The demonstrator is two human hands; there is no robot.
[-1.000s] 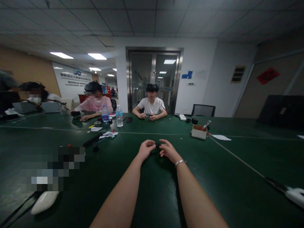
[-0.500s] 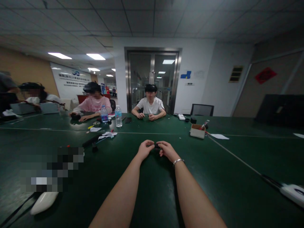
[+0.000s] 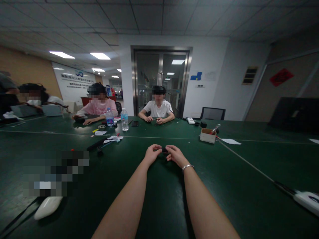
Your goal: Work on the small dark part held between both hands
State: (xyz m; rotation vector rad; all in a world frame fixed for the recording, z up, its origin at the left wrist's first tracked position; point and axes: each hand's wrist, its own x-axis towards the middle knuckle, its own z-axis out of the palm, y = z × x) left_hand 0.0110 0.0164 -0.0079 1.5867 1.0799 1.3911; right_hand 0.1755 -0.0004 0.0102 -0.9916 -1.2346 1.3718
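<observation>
Both of my arms reach forward over a dark green table (image 3: 159, 199). Between my fingertips is a small dark object (image 3: 164, 150), too small and dim to name. My left hand (image 3: 153, 154) pinches its left side with thumb and fingers. From the right, my right hand (image 3: 175, 155) grips the same object, its lower fingers curled beneath. A silvery bracelet (image 3: 187, 167) circles my right wrist. The hands are close together, just above or resting on the tabletop; I cannot tell which.
Two water bottles (image 3: 124, 119) stand ahead to the left, near crumpled paper (image 3: 113, 139). A small open box (image 3: 207, 136) holding a pen-like item is ahead right, by a cable (image 3: 246, 161) and white power strip (image 3: 307, 201). A person (image 3: 159, 108) sits opposite; others sit to the left.
The whole view has shifted slightly, the table items now sitting a little higher in the picture. My hands keep the same hold on the small dark object.
</observation>
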